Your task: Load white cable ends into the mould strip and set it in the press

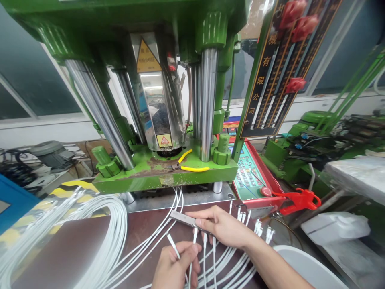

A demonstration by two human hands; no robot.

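Observation:
My right hand [224, 226] is closed around a flat grey metal bar [182, 218], held tilted above the brown tabletop. Along the bar's near edge sit the ends of several white cables. My left hand [179, 265] pinches one white cable [195, 237] just below the bar, its tip at the bar's edge. A second white cable with a loose connector end [171, 239] passes between the left fingers and points up to the left. Part of the bar is hidden behind the right fingers.
A green press [165, 182] stands ahead, with yellow-handled pliers [194, 169] on its ledge. Coiled white cables [117, 224] lie at left, and more cable ends [258, 228] at right. Beyond are a control panel [248, 172], a red-handled tool [300, 200] and a white tub [300, 265].

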